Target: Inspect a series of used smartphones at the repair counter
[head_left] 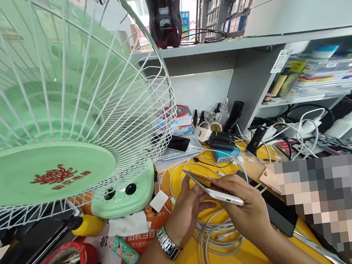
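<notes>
A smartphone (225, 196) with a pale frame is held tilted above the yellow desktop, its bottom edge with small openings facing me. My right hand (248, 206) is wrapped round its right side. My left hand (187, 210) is closed at its left edge, fingers partly hidden under it; a metal watch (168, 243) is on that wrist. A coil of white cable (209, 248) lies under both hands. Just right of my right hand lies a dark flat device (277, 211), partly covered by my arm.
A green fan (71, 170) with a white wire cage fills the left. Below it are a yellow bulb blower (88, 225) and a red container (91, 260) of small tools. A dark phone (179, 143) and a blue box (225, 154) sit behind. Metal tweezers (315, 245) lie right.
</notes>
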Action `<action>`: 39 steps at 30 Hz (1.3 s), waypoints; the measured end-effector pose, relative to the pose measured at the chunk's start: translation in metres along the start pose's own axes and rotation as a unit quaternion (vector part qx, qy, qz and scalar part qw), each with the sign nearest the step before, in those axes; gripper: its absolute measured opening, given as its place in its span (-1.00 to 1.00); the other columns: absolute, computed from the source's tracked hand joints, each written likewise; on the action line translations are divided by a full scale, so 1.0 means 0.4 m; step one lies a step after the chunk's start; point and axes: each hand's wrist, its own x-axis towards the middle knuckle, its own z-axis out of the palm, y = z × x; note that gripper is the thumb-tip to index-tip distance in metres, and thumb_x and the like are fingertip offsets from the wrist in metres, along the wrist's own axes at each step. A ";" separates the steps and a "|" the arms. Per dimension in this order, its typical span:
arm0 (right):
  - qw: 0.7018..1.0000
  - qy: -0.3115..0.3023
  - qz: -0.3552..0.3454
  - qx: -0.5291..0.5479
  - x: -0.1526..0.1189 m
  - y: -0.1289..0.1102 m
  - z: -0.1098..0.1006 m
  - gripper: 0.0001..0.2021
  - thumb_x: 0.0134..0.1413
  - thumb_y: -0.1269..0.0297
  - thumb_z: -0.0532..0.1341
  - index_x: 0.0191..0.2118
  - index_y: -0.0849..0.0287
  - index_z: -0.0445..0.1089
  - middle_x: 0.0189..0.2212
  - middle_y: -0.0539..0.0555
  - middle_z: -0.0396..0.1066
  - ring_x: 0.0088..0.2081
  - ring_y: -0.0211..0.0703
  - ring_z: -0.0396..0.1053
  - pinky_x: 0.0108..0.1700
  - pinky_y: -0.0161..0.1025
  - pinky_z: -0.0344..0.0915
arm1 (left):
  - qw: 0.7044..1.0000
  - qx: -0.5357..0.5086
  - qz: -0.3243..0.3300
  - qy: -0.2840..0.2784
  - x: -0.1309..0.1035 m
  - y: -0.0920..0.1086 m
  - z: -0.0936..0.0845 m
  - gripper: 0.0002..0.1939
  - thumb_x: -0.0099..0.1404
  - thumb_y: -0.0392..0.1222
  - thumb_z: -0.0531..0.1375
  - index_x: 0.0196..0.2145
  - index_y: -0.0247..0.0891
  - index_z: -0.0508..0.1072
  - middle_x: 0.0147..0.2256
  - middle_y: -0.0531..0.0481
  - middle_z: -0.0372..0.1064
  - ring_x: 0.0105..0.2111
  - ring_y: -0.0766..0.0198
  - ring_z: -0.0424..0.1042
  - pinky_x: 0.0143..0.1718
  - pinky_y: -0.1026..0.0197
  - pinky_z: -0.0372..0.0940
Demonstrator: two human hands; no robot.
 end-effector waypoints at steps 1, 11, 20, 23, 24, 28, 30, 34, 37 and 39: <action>1.000 -0.001 -0.005 0.000 0.000 0.000 0.000 -0.63 0.04 0.56 0.23 -0.08 0.01 0.50 -0.27 0.08 0.53 -0.24 -0.11 0.50 -0.24 -0.18 0.46 | 1.000 -0.002 0.001 0.001 0.000 0.000 0.000 -0.59 0.33 -0.03 0.18 0.07 -0.14 0.20 -0.01 -0.16 0.44 0.00 0.03 0.43 -0.05 0.00 0.31; 0.997 -0.002 -0.071 -0.021 0.011 -0.011 0.001 -0.66 0.06 0.58 0.21 -0.08 0.08 0.50 -0.30 0.11 0.52 -0.27 -0.12 0.47 -0.27 -0.18 0.43 | 1.000 -0.019 -0.002 -0.001 -0.010 0.009 0.010 -0.55 0.21 -0.04 0.28 0.05 -0.10 0.37 0.01 -0.09 0.45 0.07 0.01 0.37 0.11 -0.05 0.22; 0.997 -0.001 -0.072 -0.028 0.014 -0.014 0.000 -0.73 0.07 0.56 0.22 -0.15 0.12 0.51 -0.36 0.11 0.50 -0.29 -0.12 0.47 -0.29 -0.18 0.43 | 0.999 -0.036 0.001 -0.035 -0.006 0.012 0.019 -0.55 0.16 -0.03 0.30 0.01 -0.13 0.48 -0.07 -0.10 0.52 0.04 -0.01 0.40 0.12 -0.03 0.22; 0.997 0.001 -0.074 -0.030 0.014 -0.015 0.000 -0.74 0.07 0.55 0.23 -0.16 0.12 0.52 -0.38 0.10 0.49 -0.30 -0.12 0.45 -0.30 -0.18 0.43 | 0.998 -0.043 -0.012 -0.034 -0.005 0.003 0.008 -0.58 0.17 -0.02 0.31 -0.02 -0.15 0.50 -0.10 -0.11 0.53 0.03 -0.01 0.41 0.11 -0.05 0.23; 0.997 0.002 -0.076 -0.031 0.013 -0.015 0.000 -0.74 0.07 0.56 0.23 -0.17 0.12 0.52 -0.39 0.10 0.48 -0.31 -0.12 0.45 -0.30 -0.18 0.43 | 0.998 -0.046 -0.015 -0.033 -0.005 0.000 0.004 -0.60 0.17 -0.02 0.31 -0.04 -0.17 0.51 -0.11 -0.12 0.53 0.02 -0.02 0.42 0.11 -0.07 0.23; 0.997 0.011 -0.077 -0.020 0.015 -0.016 0.001 -0.74 0.06 0.57 0.22 -0.18 0.11 0.52 -0.40 0.09 0.47 -0.31 -0.12 0.44 -0.30 -0.17 0.43 | 0.998 -0.052 -0.023 -0.028 -0.004 -0.006 0.000 -0.67 0.13 -0.05 0.35 -0.15 -0.19 0.56 -0.15 -0.12 0.55 0.00 -0.01 0.44 0.11 -0.08 0.23; 0.997 0.019 -0.073 -0.013 0.017 -0.016 0.000 -0.74 0.05 0.57 0.23 -0.19 0.12 0.52 -0.41 0.09 0.46 -0.29 -0.12 0.43 -0.27 -0.17 0.43 | 0.998 -0.049 -0.024 -0.027 -0.005 -0.003 0.004 -0.68 0.06 -0.04 0.40 -0.22 -0.19 0.58 -0.15 -0.10 0.55 -0.01 -0.01 0.44 0.11 -0.07 0.23; 0.997 0.025 -0.067 -0.011 0.019 -0.014 -0.004 -0.75 0.04 0.57 0.24 -0.21 0.12 0.52 -0.42 0.08 0.44 -0.27 -0.12 0.42 -0.23 -0.15 0.43 | 1.000 -0.023 -0.011 -0.016 -0.005 0.006 0.013 -0.59 -0.05 -0.08 0.47 -0.21 -0.18 0.58 -0.14 -0.09 0.54 -0.01 0.00 0.43 0.11 -0.04 0.23; 0.998 0.028 -0.059 -0.010 0.018 -0.012 -0.007 -0.76 0.03 0.55 0.26 -0.21 0.11 0.52 -0.43 0.06 0.43 -0.27 -0.12 0.42 -0.24 -0.16 0.42 | 1.000 0.011 0.005 -0.015 0.000 0.011 0.015 -0.54 -0.06 -0.17 0.47 -0.15 -0.18 0.56 -0.16 -0.07 0.54 -0.01 0.03 0.41 0.11 0.01 0.22; 0.998 0.030 -0.053 -0.006 0.017 -0.011 -0.008 -0.77 0.04 0.55 0.26 -0.21 0.11 0.53 -0.44 0.06 0.42 -0.27 -0.12 0.42 -0.24 -0.17 0.41 | 0.999 0.030 0.012 -0.005 0.005 0.011 0.018 -0.53 -0.07 -0.23 0.47 -0.15 -0.19 0.55 -0.21 -0.06 0.55 -0.04 0.05 0.43 0.08 0.03 0.24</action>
